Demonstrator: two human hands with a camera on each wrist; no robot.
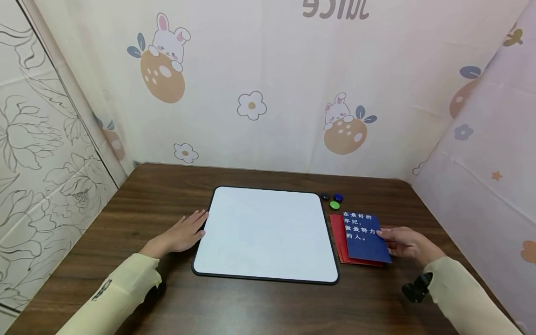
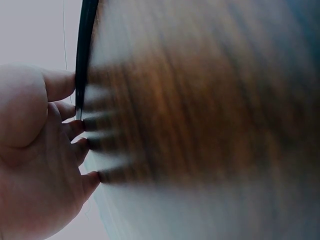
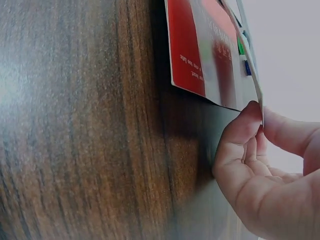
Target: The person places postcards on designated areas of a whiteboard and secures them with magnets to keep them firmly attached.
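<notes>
A whiteboard (image 1: 268, 235) with a dark frame lies flat on the table. My left hand (image 1: 184, 234) rests at its left edge with fingers extended; in the left wrist view the fingertips of this hand (image 2: 45, 150) touch the dark rim (image 2: 84, 50). To the right of the board, my right hand (image 1: 408, 244) pinches the right edge of a blue card (image 1: 366, 249) with white Chinese lettering. That card is raised a little over red cards (image 1: 340, 242). In the right wrist view, thumb and index finger of the hand (image 3: 270, 170) grip its edge above a red card (image 3: 185, 55).
Three round magnets lie by the board's upper right corner: a black one (image 1: 325, 197), a blue one (image 1: 338, 197) and a green one (image 1: 334, 205). Brown wooden table (image 1: 234, 307) surrounds the board. A patterned curtain (image 1: 289, 135) hangs behind the table's far edge.
</notes>
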